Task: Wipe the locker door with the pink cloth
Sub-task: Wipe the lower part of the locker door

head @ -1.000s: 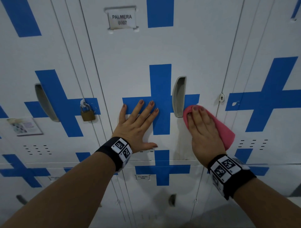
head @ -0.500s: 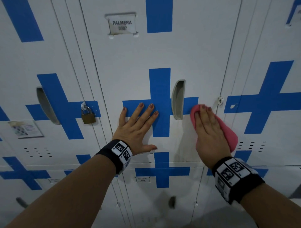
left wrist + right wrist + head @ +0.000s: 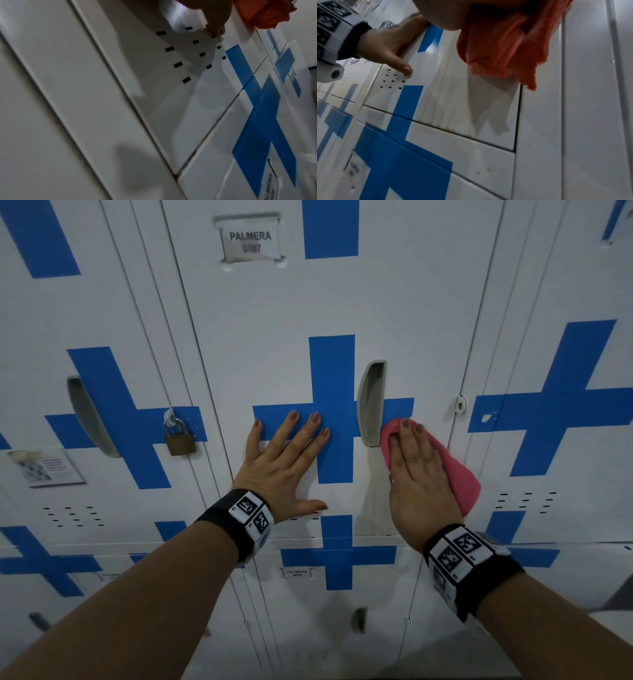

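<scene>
The white locker door (image 3: 394, 302) carries a blue cross and a grey recessed handle (image 3: 371, 405). My left hand (image 3: 284, 463) lies flat on the door left of the handle, fingers spread over the cross. My right hand (image 3: 416, 474) presses the pink cloth (image 3: 460, 482) flat against the door just right of the handle, fingers straight. In the right wrist view the cloth (image 3: 501, 44) hangs bunched below my palm, with my left hand (image 3: 390, 44) beyond it. In the left wrist view my thumb (image 3: 216, 24) rests by the vent slots, and the cloth (image 3: 257, 13) shows at the top.
A name label (image 3: 250, 241) sits at the top of the door. The left neighbour locker has a brass padlock (image 3: 180, 436) and a paper note (image 3: 46, 467). A hasp ring (image 3: 460, 405) sticks out at the door's right edge. Lower lockers (image 3: 342, 628) run beneath.
My right hand slid the cloth to the right away from the handle, then back left beside it. My left hand has stayed in place on the door.
</scene>
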{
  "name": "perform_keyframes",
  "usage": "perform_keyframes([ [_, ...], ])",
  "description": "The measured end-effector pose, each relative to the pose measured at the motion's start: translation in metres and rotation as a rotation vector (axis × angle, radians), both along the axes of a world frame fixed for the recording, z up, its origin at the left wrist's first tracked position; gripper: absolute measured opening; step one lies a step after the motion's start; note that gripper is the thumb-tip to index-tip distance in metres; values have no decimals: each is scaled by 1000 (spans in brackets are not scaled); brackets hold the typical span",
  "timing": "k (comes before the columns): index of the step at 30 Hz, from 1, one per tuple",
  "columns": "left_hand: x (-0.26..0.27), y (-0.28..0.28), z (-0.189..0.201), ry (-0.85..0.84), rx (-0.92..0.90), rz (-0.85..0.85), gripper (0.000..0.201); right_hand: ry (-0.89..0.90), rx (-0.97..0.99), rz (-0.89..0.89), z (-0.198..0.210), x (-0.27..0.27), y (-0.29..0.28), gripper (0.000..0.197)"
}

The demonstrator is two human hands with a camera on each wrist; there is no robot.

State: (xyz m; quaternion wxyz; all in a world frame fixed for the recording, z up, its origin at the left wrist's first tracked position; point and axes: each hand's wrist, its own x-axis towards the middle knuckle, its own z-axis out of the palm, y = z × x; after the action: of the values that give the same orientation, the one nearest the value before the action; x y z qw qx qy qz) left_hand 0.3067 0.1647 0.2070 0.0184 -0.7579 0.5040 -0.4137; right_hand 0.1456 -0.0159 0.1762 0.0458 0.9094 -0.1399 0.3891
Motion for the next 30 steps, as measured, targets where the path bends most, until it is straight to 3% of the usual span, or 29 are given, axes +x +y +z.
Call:
perform_keyframes([
  [4, 0, 0, -1, 1, -1, 1, 125, 38, 6, -7, -18, 2, 7, 86],
  [8, 0, 0, 0, -1, 5, 12, 125, 18, 71, -26, -24, 10, 21, 104],
  [12, -1, 0, 0, -7, -2, 12, 126, 25, 54, -36, -27, 14, 27, 110],
  [18, -1, 0, 0, -5, 1, 9, 125, 153, -149, 9, -26, -3, 3, 97],
  [22, 0, 0, 0, -9, -1, 9, 124, 113, -23, -29, -26, -8, 2, 79],
  [30, 0, 0, -1, -18, -9, 4, 125, 73, 50, -32, -24, 11, 28, 102],
])
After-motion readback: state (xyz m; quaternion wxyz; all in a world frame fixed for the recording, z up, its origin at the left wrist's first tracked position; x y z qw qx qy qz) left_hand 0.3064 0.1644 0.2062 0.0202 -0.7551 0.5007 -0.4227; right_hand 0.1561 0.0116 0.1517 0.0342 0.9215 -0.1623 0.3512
